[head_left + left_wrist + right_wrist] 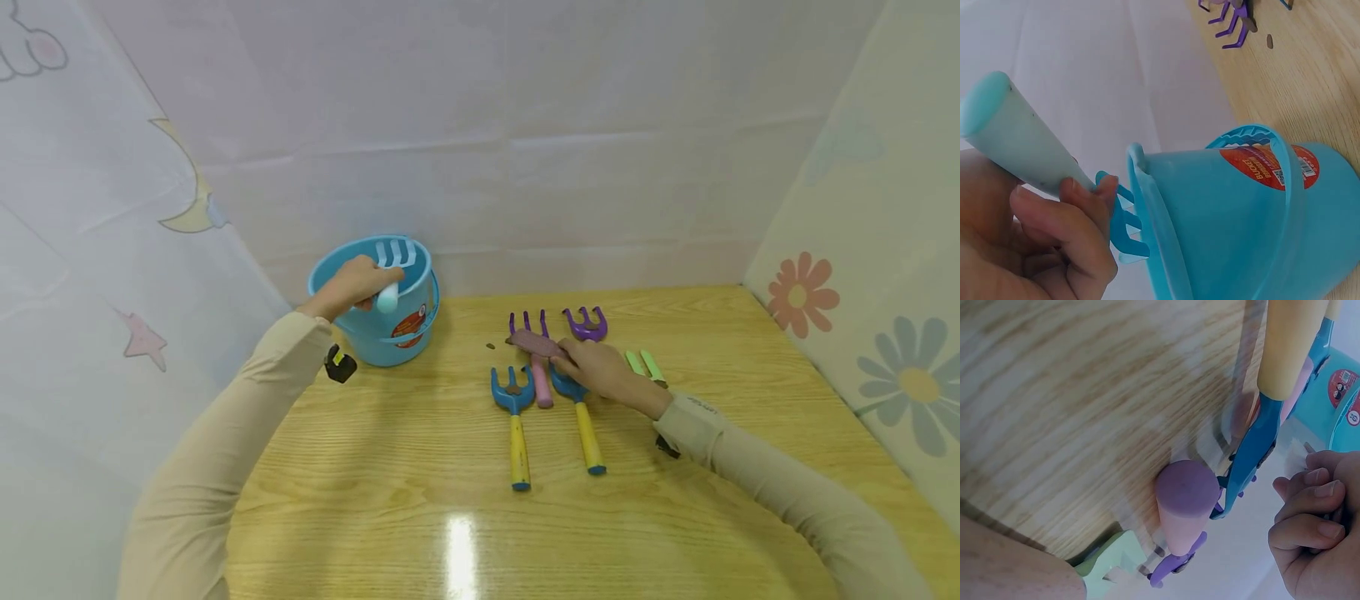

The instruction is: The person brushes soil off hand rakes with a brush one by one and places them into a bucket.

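Observation:
My left hand grips the pale handle of a light blue hand rake above the rim of a blue bucket. In the left wrist view, the rake's tines are beside the bucket's rim. My right hand pinches a flat mauve piece with a rough surface; whether it is cloth or sponge I cannot tell. Under that piece lies a purple hand fork with a pink handle. Two blue hand forks with yellow handles, one left and one right, lie near it; my right hand partly covers the right one.
Behind my right hand lies another purple fork. A pale green tool is partly hidden by my right wrist. Small brown bits lie on the wooden table and on some forks. Pale printed sheets stand around the table.

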Demonstrator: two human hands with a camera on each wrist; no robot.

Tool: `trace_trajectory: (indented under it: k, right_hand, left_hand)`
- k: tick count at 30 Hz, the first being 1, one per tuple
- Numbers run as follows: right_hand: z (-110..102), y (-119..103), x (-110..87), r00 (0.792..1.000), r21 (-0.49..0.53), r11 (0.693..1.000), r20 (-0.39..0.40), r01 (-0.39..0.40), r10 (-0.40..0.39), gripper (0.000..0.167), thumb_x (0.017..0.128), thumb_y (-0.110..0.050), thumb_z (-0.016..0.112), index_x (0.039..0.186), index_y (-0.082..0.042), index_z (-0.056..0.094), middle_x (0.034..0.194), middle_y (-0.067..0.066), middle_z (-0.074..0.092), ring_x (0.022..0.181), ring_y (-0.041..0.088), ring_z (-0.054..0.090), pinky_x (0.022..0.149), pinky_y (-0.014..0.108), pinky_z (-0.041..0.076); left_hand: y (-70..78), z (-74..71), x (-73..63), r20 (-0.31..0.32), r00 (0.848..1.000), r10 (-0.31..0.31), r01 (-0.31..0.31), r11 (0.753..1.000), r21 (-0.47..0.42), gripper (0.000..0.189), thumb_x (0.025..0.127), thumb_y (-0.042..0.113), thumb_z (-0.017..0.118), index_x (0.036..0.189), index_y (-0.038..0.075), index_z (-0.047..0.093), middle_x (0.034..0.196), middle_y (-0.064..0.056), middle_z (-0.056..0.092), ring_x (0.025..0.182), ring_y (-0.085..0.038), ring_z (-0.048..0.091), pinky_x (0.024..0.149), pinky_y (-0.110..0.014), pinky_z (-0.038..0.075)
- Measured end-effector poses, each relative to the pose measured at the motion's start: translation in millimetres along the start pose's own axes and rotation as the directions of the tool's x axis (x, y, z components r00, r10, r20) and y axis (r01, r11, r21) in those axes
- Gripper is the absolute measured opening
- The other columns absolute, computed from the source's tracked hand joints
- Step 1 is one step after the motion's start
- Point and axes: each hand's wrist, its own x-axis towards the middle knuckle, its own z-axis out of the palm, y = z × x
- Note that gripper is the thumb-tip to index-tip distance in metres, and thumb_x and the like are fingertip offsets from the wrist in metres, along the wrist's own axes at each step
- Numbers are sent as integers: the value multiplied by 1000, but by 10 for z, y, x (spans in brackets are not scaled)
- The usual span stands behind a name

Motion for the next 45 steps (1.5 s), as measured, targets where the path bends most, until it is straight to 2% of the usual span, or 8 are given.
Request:
trace_trajectory:
  k: [3, 10, 22, 29, 38, 45]
  right_hand:
    - [-5, 11, -4, 1000, -2, 1000, -8, 2, -2, 18, 102, -20, 57, 89, -7, 56, 56, -5, 40, 45, 7, 36, 43, 22, 27]
    - [-9, 16, -21, 1000, -12, 1000, -23, 11, -11, 16, 101, -18, 58, 92, -5, 57, 56, -5, 39, 44, 6, 35, 42, 21, 25]
    - [0, 30, -40, 999, -5, 1000, -44, 29, -29, 14, 100, -16, 61, 97, -2, 60, 56, -5, 41, 44, 6, 35, 43, 21, 25]
    - [-6, 26, -30, 999, -8, 1000, -38, 23, -23, 15, 100, -16, 60, 100, -1, 60, 57, -5, 43, 44, 6, 36, 43, 21, 26]
    - [-4, 35, -41, 1000, 8, 1000, -28, 10, -10, 19, 100, -19, 60, 103, 0, 61, 57, -5, 43, 44, 6, 37, 42, 21, 26]
    - [8, 35, -48, 999, 3, 1000, -41, 10, -10, 16, 100, -19, 60, 96, -3, 60, 57, -5, 42, 45, 6, 36, 43, 21, 27]
  left_hand:
    - [-32, -10, 32, -7, 1000, -4, 4, 1000, -9, 47, 99, 37, 52, 59, 16, 39, 46, 3, 33, 41, -11, 30, 50, -31, 33]
    - [-73, -42, 125, -10, 997, -74, 74, 997, -19, 47, 99, 36, 51, 58, 18, 37, 47, 3, 32, 42, -11, 29, 50, -29, 32]
    - [-166, -81, 252, 23, 985, -173, 174, 982, -77, 47, 97, 29, 51, 53, 21, 36, 46, 4, 29, 42, -9, 25, 50, -26, 32]
    - [-187, -60, 357, 21, 976, -218, 219, 970, -105, 45, 100, 31, 50, 58, 18, 42, 48, 5, 30, 42, -8, 25, 49, -25, 30]
    - [-242, -35, 472, 9, 957, -290, 290, 956, -45, 39, 100, 35, 47, 67, 16, 41, 51, 4, 32, 44, -9, 28, 50, -24, 32]
    - [-296, 14, 522, 6, 949, -314, 314, 949, -38, 43, 100, 38, 46, 63, 16, 39, 50, 3, 33, 45, -11, 31, 51, -26, 32]
